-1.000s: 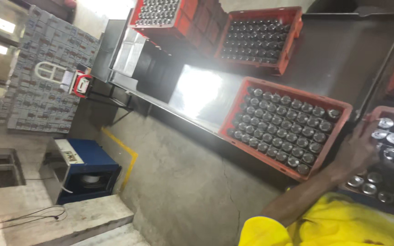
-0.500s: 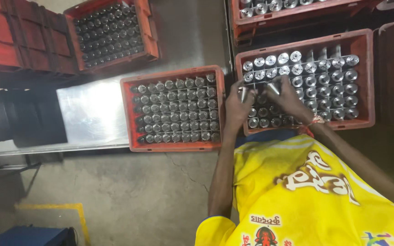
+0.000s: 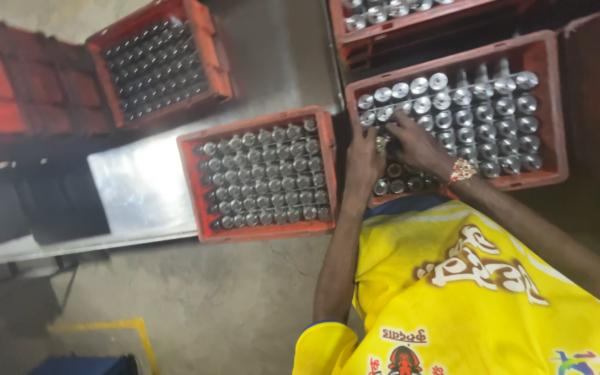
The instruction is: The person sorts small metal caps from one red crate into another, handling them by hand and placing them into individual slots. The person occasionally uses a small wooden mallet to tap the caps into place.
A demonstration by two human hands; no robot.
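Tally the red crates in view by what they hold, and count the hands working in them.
Red crates of silver-capped bottles, fully in view: 1
Red crates of dark-capped bottles: 2
Red crates cut off at the top edge: 1
Hands in the silver-capped crate, left hand and right hand: 2
Total: 4 crates, 2 hands

Both hands (image 3: 390,149) lay in the bottle crate (image 3: 550,104); a second crate (image 3: 262,232) sat just left of it, a third (image 3: 210,48) farther left.
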